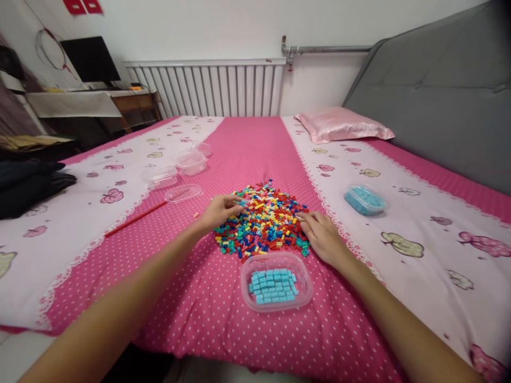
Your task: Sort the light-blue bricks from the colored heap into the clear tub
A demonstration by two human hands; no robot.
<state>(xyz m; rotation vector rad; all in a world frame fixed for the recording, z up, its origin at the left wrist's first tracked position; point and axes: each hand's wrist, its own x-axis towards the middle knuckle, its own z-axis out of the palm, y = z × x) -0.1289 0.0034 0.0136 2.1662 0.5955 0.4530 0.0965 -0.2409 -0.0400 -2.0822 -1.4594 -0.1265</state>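
A heap of small toy building bricks (265, 221) in red, yellow, blue, green, white and light blue lies on the bed. At the heap's left edge is my left hand (221, 211), thumb and fingers pinched together, with a light blue brick (241, 203) at the fingertips. My right hand (324, 236) rests palm down by the right edge, fingers stretched out and touching the bricks there; I see nothing held in it. Just in front of the heap stands a clear plastic container (277, 308), with light blue bricks (273, 285) laid in rows inside.
To the right sits a closed clear box of light blue pieces (364, 200). Several clear containers (159, 176), a clear lid (183, 193) and a red stick (136, 218) lie on the left. A pink pillow (343, 125) and dark cloth (32, 186) are on the bed (255, 143).
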